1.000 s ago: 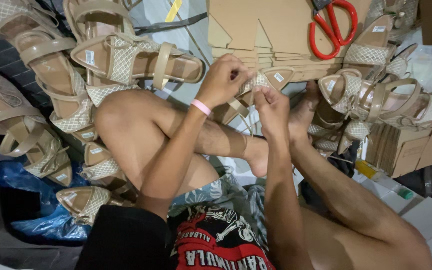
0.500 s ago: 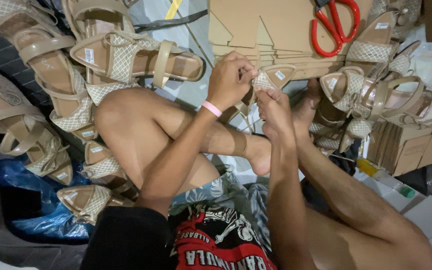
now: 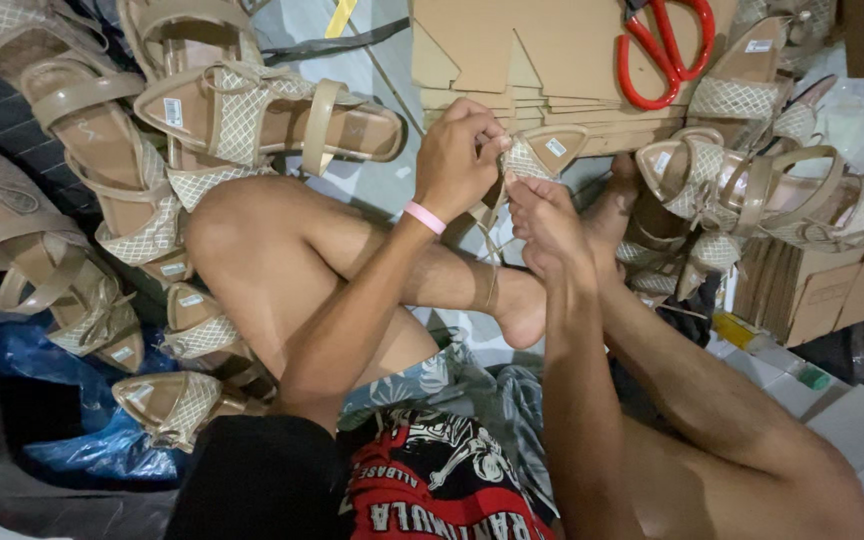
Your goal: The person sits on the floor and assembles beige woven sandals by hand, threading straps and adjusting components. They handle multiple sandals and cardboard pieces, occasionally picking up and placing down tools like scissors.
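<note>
Both my hands work on one beige sandal with a woven strap, held above my crossed legs. My left hand, with a pink band on the wrist, pinches the sandal's strap from the left. My right hand grips the sandal's lower part and its thin lace from below. The heel end of the sandal is hidden behind my hands.
Several beige sandals lie piled at the left and at the right. A stack of cardboard cut-outs sits ahead with red scissors on it. A blue plastic bag lies lower left, cardboard boxes at the right.
My left hand has crept up and tightened on the strap; my right hand has stayed under the sandal with small finger shifts. The sandal has hardly moved.
</note>
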The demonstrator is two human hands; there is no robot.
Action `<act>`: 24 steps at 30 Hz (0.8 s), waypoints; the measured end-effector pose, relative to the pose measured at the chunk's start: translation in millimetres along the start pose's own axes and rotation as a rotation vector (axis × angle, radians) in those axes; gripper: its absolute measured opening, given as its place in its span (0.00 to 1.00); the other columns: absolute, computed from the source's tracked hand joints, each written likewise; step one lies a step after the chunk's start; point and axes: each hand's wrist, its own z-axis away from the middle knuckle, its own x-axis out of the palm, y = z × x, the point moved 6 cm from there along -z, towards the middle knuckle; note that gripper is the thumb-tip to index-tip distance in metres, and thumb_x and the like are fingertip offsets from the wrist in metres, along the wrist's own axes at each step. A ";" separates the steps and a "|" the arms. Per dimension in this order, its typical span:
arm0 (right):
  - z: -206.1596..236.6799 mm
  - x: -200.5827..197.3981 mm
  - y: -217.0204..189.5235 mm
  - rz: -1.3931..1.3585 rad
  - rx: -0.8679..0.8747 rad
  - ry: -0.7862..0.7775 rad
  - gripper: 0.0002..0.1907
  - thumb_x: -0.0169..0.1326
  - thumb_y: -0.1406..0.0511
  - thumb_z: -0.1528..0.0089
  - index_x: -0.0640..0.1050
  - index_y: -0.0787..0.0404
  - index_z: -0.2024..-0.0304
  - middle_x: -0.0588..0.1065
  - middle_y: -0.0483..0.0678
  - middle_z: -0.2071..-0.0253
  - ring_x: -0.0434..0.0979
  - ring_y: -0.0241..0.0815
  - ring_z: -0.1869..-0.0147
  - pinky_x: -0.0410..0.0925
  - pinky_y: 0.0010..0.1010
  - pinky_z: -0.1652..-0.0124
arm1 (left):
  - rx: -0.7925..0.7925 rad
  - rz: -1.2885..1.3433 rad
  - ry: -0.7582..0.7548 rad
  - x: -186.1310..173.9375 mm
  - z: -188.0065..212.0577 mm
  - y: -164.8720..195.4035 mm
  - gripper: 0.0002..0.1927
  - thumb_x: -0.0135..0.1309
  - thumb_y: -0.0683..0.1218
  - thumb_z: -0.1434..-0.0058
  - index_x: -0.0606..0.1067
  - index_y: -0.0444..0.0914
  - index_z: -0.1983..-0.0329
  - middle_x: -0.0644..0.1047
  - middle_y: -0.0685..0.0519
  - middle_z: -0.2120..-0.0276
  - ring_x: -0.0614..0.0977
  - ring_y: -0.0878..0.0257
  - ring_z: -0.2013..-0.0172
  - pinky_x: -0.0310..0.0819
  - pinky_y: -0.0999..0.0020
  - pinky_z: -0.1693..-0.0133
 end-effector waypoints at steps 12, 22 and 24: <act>80.9 53.6 -48.5 0.946 -0.959 0.502 0.20 0.70 0.66 0.43 0.76 0.65 0.54 0.77 0.53 0.62 0.78 0.45 0.67 0.70 0.34 0.67 | 0.022 -0.019 -0.154 -5.2 -6.4 -1.8 0.09 0.65 0.49 0.44 0.82 0.37 0.70 0.81 0.50 0.68 0.83 0.56 0.69 0.77 0.63 0.64; 73.6 58.0 -57.3 1.126 -1.000 0.491 0.11 0.63 0.72 0.37 0.79 0.62 0.53 0.79 0.52 0.61 0.83 0.49 0.60 0.74 0.37 0.62 | 0.015 -0.052 -0.179 -6.9 -8.2 -0.9 0.10 0.66 0.49 0.44 0.82 0.37 0.71 0.81 0.48 0.69 0.82 0.55 0.70 0.76 0.62 0.65; 75.1 59.2 -56.5 1.131 -1.008 0.506 0.10 0.61 0.73 0.37 0.80 0.62 0.53 0.79 0.53 0.61 0.82 0.50 0.61 0.74 0.38 0.62 | 0.038 -0.057 -0.183 -7.9 -7.3 1.1 0.10 0.66 0.49 0.44 0.82 0.37 0.71 0.82 0.48 0.70 0.82 0.55 0.69 0.76 0.61 0.64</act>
